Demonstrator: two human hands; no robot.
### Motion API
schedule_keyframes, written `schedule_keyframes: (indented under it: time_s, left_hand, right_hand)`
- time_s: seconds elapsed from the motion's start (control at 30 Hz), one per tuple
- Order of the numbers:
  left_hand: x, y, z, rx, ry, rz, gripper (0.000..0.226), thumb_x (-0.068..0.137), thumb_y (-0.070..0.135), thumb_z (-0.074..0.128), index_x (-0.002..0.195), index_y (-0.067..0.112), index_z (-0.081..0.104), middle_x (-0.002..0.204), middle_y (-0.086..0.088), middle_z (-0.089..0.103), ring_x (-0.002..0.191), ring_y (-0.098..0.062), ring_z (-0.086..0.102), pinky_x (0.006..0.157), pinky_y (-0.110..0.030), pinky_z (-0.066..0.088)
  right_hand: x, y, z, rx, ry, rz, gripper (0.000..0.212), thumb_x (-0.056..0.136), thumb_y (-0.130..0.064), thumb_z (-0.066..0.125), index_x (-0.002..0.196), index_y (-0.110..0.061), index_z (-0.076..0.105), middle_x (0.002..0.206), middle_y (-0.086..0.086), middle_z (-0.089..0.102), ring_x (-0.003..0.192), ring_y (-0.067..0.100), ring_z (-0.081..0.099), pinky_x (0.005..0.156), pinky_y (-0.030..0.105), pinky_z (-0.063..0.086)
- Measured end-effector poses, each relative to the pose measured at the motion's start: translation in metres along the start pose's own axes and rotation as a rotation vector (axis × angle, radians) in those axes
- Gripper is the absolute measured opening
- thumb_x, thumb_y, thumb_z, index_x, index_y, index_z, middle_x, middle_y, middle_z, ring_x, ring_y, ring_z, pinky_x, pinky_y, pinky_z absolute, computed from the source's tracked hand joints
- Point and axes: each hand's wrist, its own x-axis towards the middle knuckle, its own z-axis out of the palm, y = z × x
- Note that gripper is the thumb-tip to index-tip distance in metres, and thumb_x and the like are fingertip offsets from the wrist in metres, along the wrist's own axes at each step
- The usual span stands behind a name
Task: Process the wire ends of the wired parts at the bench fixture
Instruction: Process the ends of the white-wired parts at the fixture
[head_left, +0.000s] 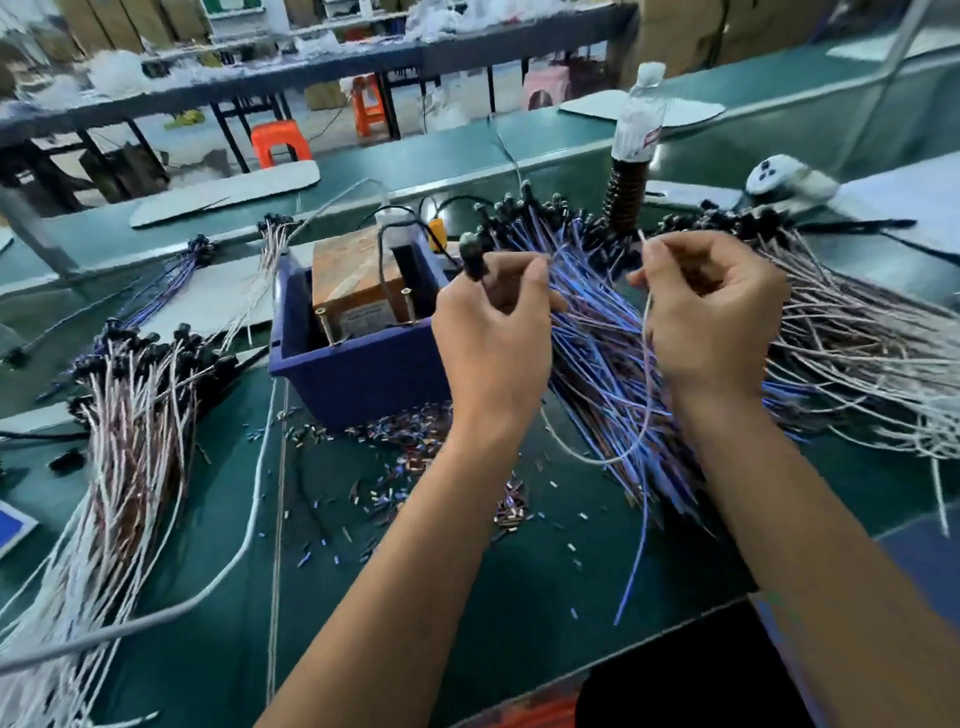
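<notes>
My left hand (493, 332) grips a wired part by its black head (471, 254), just right of the bench fixture. My right hand (711, 306) pinches the white wire (645, 338) of that part near its tip; the wire loops down between both hands. The fixture is a blue bin (358, 374) holding a brown box (358, 280) with two upright screws. A pile of blue-wired parts (597, 322) lies under and between my hands. White-wired parts (857, 353) spread out to the right.
A heap of white and brown wired parts (135, 415) lies at the left. Cut insulation bits (405, 478) litter the green mat. A plastic bottle (636, 124) stands behind the piles. A grey cable (249, 525) crosses the mat at the left.
</notes>
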Motion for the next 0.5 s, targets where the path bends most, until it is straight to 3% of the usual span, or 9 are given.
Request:
schedule_keyframes:
  time_s: [0.1,0.17,0.27,0.3,0.37,0.43,0.5]
  left_hand:
    - [0.014,0.009,0.054,-0.081,-0.178,-0.263,0.015,0.098,0.016,0.067,0.084,0.014,0.074,0.062,0.008,0.072,0.046,0.001,0.056,0.049,-0.011,0.044]
    - [0.013,0.016,0.098,-0.182,-0.314,-0.483,0.015,0.097,0.013,0.067,0.083,0.013,0.072,0.067,0.002,0.071,0.037,-0.004,0.043,0.04,-0.015,0.033]
    - [0.007,0.022,0.156,-0.254,-0.445,-0.667,0.025,0.096,0.009,0.065,0.072,0.014,0.059,0.062,-0.002,0.051,0.038,-0.009,0.032,0.039,-0.014,0.024]
    - [0.003,0.025,0.174,-0.304,-0.492,-0.715,0.026,0.098,0.01,0.061,0.074,0.015,0.054,0.061,-0.001,0.045,0.037,-0.008,0.031,0.037,-0.013,0.022]
    - [-0.003,0.032,0.203,-0.436,-0.591,-0.808,0.026,0.105,0.015,0.048,0.08,0.017,0.047,0.065,0.001,0.04,0.042,-0.007,0.029,0.036,-0.015,0.018]
    - [-0.011,0.039,0.227,-0.55,-0.646,-0.9,0.034,0.111,0.022,0.033,0.08,0.014,0.047,0.069,-0.001,0.042,0.048,-0.007,0.031,0.036,-0.016,0.018]
    - [-0.016,0.041,0.248,-0.65,-0.629,-0.96,0.041,0.113,0.023,0.029,0.082,0.008,0.05,0.07,-0.005,0.047,0.042,-0.006,0.038,0.034,-0.014,0.024]
  right_hand:
    - [0.041,0.011,-0.054,-0.074,0.123,0.1,0.011,0.087,-0.029,0.071,0.081,-0.021,0.074,0.071,-0.001,0.076,0.057,0.014,0.066,0.063,0.035,0.056]
    - [0.065,0.018,-0.1,-0.123,0.213,0.157,0.012,0.087,-0.028,0.07,0.076,-0.022,0.071,0.067,-0.004,0.075,0.048,0.012,0.061,0.053,0.029,0.05]
    - [0.09,0.029,-0.164,-0.255,0.285,0.229,0.01,0.087,-0.024,0.068,0.085,-0.016,0.073,0.06,-0.011,0.071,0.041,0.004,0.054,0.041,0.023,0.046]
    - [0.098,0.032,-0.185,-0.332,0.319,0.228,0.018,0.086,-0.029,0.066,0.093,-0.015,0.074,0.067,-0.009,0.073,0.049,0.005,0.059,0.048,0.027,0.053]
    - [0.107,0.033,-0.215,-0.611,0.388,0.137,0.033,0.086,-0.046,0.057,0.108,-0.025,0.069,0.104,0.006,0.074,0.085,0.017,0.068,0.083,0.042,0.059]
    - [0.107,0.028,-0.229,-0.906,0.321,-0.097,0.034,0.097,-0.052,0.048,0.119,-0.028,0.059,0.133,0.014,0.059,0.12,0.032,0.057,0.105,0.049,0.045]
    - [0.098,0.022,-0.221,-1.027,0.105,-0.346,0.038,0.105,-0.049,0.045,0.129,-0.023,0.06,0.132,0.014,0.06,0.126,0.034,0.051,0.112,0.052,0.035]
